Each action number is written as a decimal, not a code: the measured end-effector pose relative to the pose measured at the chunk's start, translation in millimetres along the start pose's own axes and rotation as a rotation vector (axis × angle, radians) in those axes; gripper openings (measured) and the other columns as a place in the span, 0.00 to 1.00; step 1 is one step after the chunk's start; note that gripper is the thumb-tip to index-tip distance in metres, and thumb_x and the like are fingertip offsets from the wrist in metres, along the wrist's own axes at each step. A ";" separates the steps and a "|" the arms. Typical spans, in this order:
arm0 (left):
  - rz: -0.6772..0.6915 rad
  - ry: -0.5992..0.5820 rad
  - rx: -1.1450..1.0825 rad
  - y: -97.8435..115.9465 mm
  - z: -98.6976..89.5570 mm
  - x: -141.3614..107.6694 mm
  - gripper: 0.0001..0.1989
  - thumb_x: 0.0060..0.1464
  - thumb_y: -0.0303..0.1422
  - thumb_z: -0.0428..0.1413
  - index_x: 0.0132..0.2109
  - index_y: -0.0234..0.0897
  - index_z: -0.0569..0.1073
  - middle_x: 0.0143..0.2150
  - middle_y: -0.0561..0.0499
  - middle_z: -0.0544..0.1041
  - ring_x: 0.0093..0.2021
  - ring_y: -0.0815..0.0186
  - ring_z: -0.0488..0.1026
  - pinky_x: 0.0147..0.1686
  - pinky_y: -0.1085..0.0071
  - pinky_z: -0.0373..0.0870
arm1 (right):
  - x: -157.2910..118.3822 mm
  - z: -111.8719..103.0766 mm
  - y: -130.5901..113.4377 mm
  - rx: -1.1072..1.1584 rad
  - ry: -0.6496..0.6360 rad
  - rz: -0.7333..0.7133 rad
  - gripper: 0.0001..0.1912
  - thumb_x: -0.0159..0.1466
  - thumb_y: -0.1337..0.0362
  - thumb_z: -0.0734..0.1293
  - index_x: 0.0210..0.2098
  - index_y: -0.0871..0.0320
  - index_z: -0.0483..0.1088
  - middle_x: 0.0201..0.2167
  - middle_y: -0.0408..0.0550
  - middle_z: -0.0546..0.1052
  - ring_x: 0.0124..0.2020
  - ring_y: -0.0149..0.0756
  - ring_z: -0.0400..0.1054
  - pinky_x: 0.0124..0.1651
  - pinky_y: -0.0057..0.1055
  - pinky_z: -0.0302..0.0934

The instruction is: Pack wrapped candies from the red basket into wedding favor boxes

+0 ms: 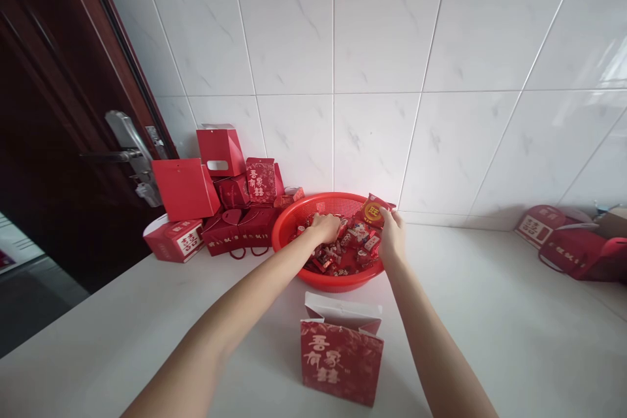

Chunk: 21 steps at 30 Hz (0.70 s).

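Both arms extend forward from the lower edge of the view and converge over a red plastic basket (337, 283), which sits on the white counter (467, 313) close to the tiled wall (377, 32).

Left arm: runs diagonally up and to the right, forearm passing over the basket's near left rim. Left hand (325, 228): inside the basket, back upward, fingers curled down among the wrapped candies (360, 235). Fingertips are partly hidden; cannot tell whether a candy is gripped.

Right arm: slants up and to the left, forearm outside the basket on its right. Right hand (393, 236): at the right rim, thumb and fingers drawn together at the edge of a red packet (373, 211) with a round gold mark. The packet is tilted, above the candies at the back right of the basket.

Red paper box (341, 366): upright on the counter in front of the basket, between the forearms, top flaps unclosed. Neither hand touches it.
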<state>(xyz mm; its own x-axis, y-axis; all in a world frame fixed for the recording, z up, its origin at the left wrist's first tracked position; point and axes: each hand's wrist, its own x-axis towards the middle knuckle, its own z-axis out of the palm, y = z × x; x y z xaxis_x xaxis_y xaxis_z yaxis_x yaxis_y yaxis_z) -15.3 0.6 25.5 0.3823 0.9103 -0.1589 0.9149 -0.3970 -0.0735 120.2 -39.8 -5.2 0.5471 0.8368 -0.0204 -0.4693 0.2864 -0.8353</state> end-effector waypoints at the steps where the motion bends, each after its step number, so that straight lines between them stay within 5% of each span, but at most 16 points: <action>1: 0.006 -0.006 0.012 0.3 1.0 0.6 0.12 0.56 0.21 0.56 0.42 0.37 0.80 0.52 0.39 0.82 0.57 0.47 0.76 0.57 0.49 0.69 | 0.0 0.1 0.0 -0.001 0.002 -0.001 0.09 0.50 0.58 0.69 0.28 0.54 0.68 0.22 0.38 0.74 0.27 0.35 0.71 0.28 0.28 0.68; 7: 0.081 -0.039 0.104 1.5 10.6 10.5 0.11 0.54 0.23 0.59 0.44 0.38 0.80 0.49 0.40 0.83 0.56 0.48 0.77 0.62 0.46 0.63 | -0.8 0.5 -1.1 -0.008 -0.005 0.005 0.09 0.51 0.57 0.69 0.28 0.53 0.66 0.23 0.39 0.74 0.27 0.36 0.71 0.28 0.30 0.67; 15: 0.243 0.032 0.141 0.2 26.6 20.3 0.27 0.53 0.28 0.61 0.61 0.42 0.71 0.50 0.41 0.82 0.53 0.46 0.78 0.61 0.40 0.62 | -1.2 -1.1 -2.3 -0.018 -0.006 -0.001 0.09 0.53 0.58 0.69 0.28 0.53 0.65 0.24 0.39 0.75 0.28 0.35 0.72 0.30 0.28 0.68; 21: 0.534 0.128 0.186 8.4 30.4 23.3 0.26 0.58 0.29 0.57 0.63 0.47 0.72 0.63 0.42 0.73 0.61 0.52 0.71 0.62 0.55 0.63 | 1.1 -2.3 -1.1 -0.012 -0.001 -0.017 0.08 0.54 0.59 0.69 0.27 0.53 0.65 0.24 0.38 0.74 0.29 0.35 0.72 0.30 0.28 0.68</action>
<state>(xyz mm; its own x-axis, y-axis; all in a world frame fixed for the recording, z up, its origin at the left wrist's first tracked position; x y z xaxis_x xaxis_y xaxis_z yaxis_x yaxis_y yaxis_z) -2.7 14.9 -8.8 0.8081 0.5802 -0.1017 0.5568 -0.8087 -0.1895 123.0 -40.3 -5.6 0.5543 0.8323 -0.0053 -0.4516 0.2954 -0.8419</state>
